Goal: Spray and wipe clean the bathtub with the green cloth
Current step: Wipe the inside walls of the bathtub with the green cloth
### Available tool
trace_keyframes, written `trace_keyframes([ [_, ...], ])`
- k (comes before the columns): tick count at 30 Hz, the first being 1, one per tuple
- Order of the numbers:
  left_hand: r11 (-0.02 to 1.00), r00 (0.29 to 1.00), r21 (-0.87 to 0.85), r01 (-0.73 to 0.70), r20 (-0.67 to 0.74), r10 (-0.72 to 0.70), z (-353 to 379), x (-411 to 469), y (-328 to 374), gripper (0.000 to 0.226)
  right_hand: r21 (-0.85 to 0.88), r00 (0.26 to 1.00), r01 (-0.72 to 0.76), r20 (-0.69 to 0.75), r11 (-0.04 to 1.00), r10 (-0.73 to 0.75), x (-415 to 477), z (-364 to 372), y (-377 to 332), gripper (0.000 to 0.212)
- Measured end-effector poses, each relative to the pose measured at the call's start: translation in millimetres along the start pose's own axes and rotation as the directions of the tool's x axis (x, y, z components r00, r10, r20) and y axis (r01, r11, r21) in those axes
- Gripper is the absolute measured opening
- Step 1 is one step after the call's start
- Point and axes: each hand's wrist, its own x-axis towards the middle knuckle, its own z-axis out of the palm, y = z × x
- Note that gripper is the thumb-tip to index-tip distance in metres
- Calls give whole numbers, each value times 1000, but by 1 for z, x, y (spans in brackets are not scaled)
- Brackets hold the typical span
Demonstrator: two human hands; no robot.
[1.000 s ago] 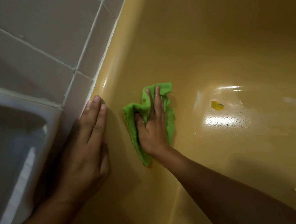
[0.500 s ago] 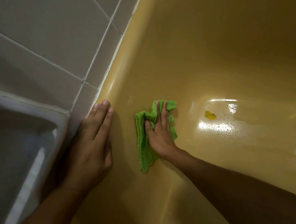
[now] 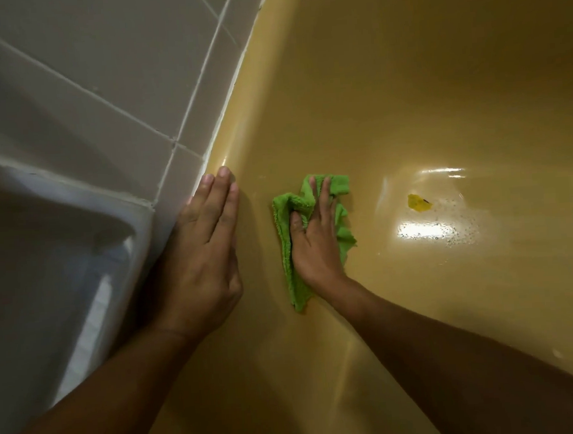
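A green cloth [image 3: 286, 237] lies crumpled on the sloping inner wall of the mustard-yellow bathtub [image 3: 405, 92]. My right hand [image 3: 313, 238] presses flat on the cloth with straight fingers pointing up the wall, thumb tucked into a fold. My left hand [image 3: 203, 252] rests flat on the tub's rim, fingers straight, fingertips at the seam with the tiles. A small yellow scrap [image 3: 418, 202] sits on the wet, glossy tub floor to the right of the cloth, beside droplets.
Grey wall tiles [image 3: 102, 77] with white grout border the tub at the upper left. A white basin-like fixture [image 3: 45, 248] stands at the left, beside my left forearm. No spray bottle is in view.
My right hand slid the cloth down the tub wall and then a little back up. My left hand stayed on the rim. The camera view shifted slightly.
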Motion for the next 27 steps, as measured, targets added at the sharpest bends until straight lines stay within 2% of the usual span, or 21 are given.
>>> trace_keyframes([
  [4, 1000, 1000, 10, -19, 7, 19, 1, 53, 0, 71, -59, 974, 225, 45, 972, -223, 4, -7, 4, 69],
  [6, 999, 999, -2, -41, 32, 41, 2, 93, 0, 72, -103, 959, 280, 82, 955, -272, 24, -17, 4, 71],
  [9, 998, 997, -6, -59, 43, 59, 4, 137, -1, 71, -127, 950, 313, 55, 941, -308, 71, -34, 6, 70],
  [13, 997, 995, 4, -78, 69, 77, 4, 156, -3, 70, -37, 977, 191, -87, 981, -194, 132, -46, 27, 67],
  [16, 996, 993, 8, -90, 76, 89, 4, 161, -2, 69, 68, 976, -86, -197, 994, 98, 138, -41, 56, 68],
  [19, 996, 992, 6, -86, 90, 85, 2, 162, 1, 70, 5, 899, -371, -249, 929, 360, 123, -34, 77, 66],
  [21, 997, 993, -7, -77, 94, 77, 1, 163, 3, 69, -4, 830, -499, -287, 866, 477, 116, -29, 72, 63],
  [23, 997, 992, -16, -71, 101, 72, 1, 164, 3, 67, 23, 814, -470, -375, 882, 443, 107, -21, 56, 60],
  [25, 998, 992, -24, -57, 107, 60, 0, 165, 4, 66, 12, 833, -342, -459, 940, 309, 94, -13, 29, 56],
  [27, 999, 994, -22, -47, 99, 49, 0, 165, 5, 65, -23, 854, -240, -481, 970, 200, 88, -8, 0, 49],
])
